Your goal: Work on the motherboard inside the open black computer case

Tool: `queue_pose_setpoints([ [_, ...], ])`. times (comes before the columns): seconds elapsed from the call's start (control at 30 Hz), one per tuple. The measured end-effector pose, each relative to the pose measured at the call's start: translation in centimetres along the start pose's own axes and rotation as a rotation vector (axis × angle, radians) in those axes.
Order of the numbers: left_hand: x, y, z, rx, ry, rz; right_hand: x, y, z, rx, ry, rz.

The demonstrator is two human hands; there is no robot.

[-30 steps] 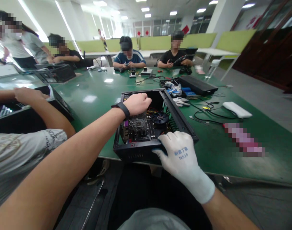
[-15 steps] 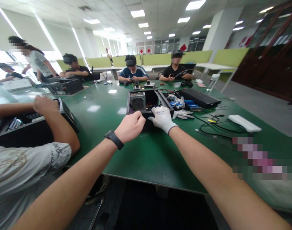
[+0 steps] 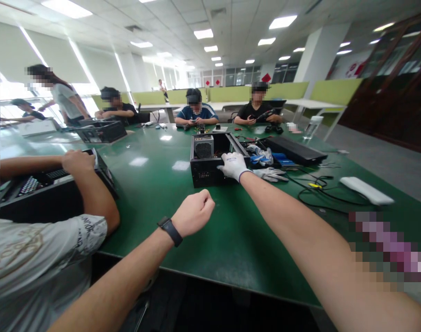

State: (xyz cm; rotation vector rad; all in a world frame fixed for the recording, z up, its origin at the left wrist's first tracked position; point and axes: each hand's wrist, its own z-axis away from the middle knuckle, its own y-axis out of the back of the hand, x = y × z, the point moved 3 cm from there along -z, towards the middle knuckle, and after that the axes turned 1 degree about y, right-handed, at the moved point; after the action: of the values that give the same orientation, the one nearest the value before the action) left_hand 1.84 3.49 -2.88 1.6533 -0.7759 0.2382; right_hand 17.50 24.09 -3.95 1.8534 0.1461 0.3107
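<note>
A black computer case (image 3: 210, 169) lies on its side on the green table, its open side up. Inside it sits a grey power supply (image 3: 203, 148) with a round fan grille. My right hand (image 3: 234, 166), in a white glove, grips the near rim of the case at its right corner. Lower and to the left, apart from the case, my bare left hand (image 3: 193, 213) hovers over the table with its fingers curled closed. Whatever the left fingers may hold is hidden. A dark watch (image 3: 170, 231) is on the left wrist.
Right of the case lie gloves (image 3: 271, 174), a black panel (image 3: 296, 151), black cables (image 3: 309, 191) and a white bar-shaped object (image 3: 365, 190). At left, a co-worker's arm (image 3: 96, 191) rests over another computer case (image 3: 41, 198). Several people sit across the table (image 3: 155, 159).
My left hand has drawn back from the near edge of the case toward me, still closed. My right hand stays on the rim. The view has shifted slightly.
</note>
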Motion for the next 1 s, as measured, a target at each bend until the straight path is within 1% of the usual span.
queue_pose_setpoints([
  [0.1,0.4,0.6,-0.1,0.01,-0.007,0.005,-0.1,0.4,1.2,0.001,0.024,-0.011],
  [0.23,1.4,1.7,-0.6,0.054,-0.023,0.009,-0.6,1.1,4.2,0.028,0.036,-0.022],
  [0.37,3.0,2.8,-1.5,0.097,-0.039,-0.025,-1.3,2.1,8.5,0.072,0.05,-0.034],
  [0.47,4.1,3.5,-2.1,0.115,-0.027,-0.072,-1.8,3.1,12.5,0.11,0.062,-0.048],
  [0.53,4.6,3.7,-2.5,0.106,-0.018,-0.096,-2.0,3.8,15.5,0.126,0.073,-0.058],
  [0.63,4.9,3.3,-3.2,0.047,-0.012,-0.159,-2.2,5.0,19.9,0.136,0.091,-0.072],
  [0.77,4.7,1.9,-4.1,-0.069,-0.023,-0.34,-2.5,6.7,25.4,0.134,0.13,-0.095],
  [0.87,4.7,0.5,-4.8,-0.221,-0.042,-0.495,-2.8,7.7,28.8,0.144,0.153,-0.134],
  [1.0,5.0,-1.6,-5.4,-0.429,-0.019,-0.673,-3.3,8.7,32.2,0.177,0.174,-0.204],
])
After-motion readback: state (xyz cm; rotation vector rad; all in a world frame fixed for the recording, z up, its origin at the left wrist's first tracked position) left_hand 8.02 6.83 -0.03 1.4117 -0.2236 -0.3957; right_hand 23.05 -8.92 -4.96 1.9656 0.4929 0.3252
